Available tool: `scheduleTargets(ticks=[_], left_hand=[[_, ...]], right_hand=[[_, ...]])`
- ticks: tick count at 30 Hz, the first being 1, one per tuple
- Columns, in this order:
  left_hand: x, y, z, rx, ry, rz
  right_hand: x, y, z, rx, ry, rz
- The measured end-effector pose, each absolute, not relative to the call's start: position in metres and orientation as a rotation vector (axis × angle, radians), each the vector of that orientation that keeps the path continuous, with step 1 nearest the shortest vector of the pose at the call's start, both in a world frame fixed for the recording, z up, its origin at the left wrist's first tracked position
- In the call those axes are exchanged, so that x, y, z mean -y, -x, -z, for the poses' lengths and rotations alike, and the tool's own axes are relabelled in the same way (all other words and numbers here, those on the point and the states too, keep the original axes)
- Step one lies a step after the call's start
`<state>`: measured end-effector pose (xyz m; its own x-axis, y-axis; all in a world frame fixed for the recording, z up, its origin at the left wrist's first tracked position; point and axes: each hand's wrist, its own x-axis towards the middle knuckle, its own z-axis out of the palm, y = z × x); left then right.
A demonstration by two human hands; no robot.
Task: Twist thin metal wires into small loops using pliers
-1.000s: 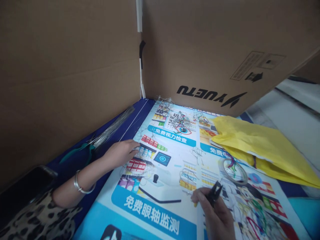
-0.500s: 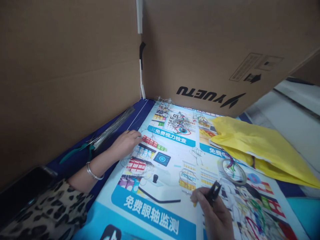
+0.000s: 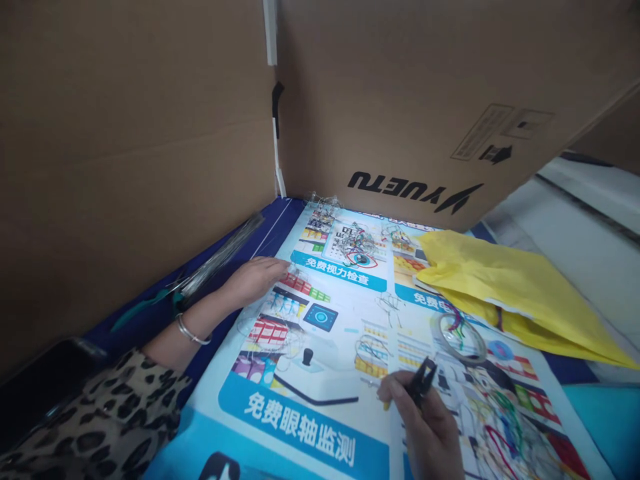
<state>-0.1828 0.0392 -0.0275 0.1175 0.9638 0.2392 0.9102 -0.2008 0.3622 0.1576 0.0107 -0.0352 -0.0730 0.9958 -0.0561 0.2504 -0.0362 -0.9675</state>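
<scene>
My left hand (image 3: pixel 255 280), with a silver bangle at the wrist, rests at the poster's left edge. Its fingers are pressed together by some faint thin wires (image 3: pixel 300 270); what lies between the fingertips is hidden. At the lower right, my right hand (image 3: pixel 425 427) is closed around a black tool with a forked end (image 3: pixel 423 380). A thin metal tip and a bit of yellow show by its fingertips. Between the hands, loops of thin wire (image 3: pixel 373 353) lie on the printed poster (image 3: pixel 320 360).
Cardboard walls (image 3: pixel 400 100) stand behind and at left. A bundle of straight wires (image 3: pixel 220 257) and teal-handled pliers (image 3: pixel 140 310) lie left. At right are a yellow bag (image 3: pixel 525 287), a clear ring (image 3: pixel 467 337) and coloured wires (image 3: pixel 507 427). A tangled wire pile (image 3: pixel 357 243) is farther back.
The view has shifted slightly, so everything sits a little farther left. My left hand has moved slightly along the poster edge, its fingers straighter. My right hand keeps its hold on the black tool.
</scene>
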Motion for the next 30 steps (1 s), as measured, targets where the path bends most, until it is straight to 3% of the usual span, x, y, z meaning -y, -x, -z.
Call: scheduleTargets(ticks=[7,13,19,30], left_hand=[[-0.044,0.175,0.015,-1.887,-1.971,-0.947],[-0.049,0.151,-0.007,-1.287,-1.243,-1.333],[-0.076,0.154,0.01,-1.11,-0.66,-1.234],[-0.095,0.184,0.032,-1.244,-0.508,-1.293]], right_hand=[[-0.015,-0.164,0.045,1.495,1.326,-1.192],[-0.019,-0.171,0.052,1.578,1.309,-1.207],[-0.017,-0.17,0.053,1.555,1.278,-1.216],[-0.017,-0.17,0.05,1.537,1.285,-1.223]])
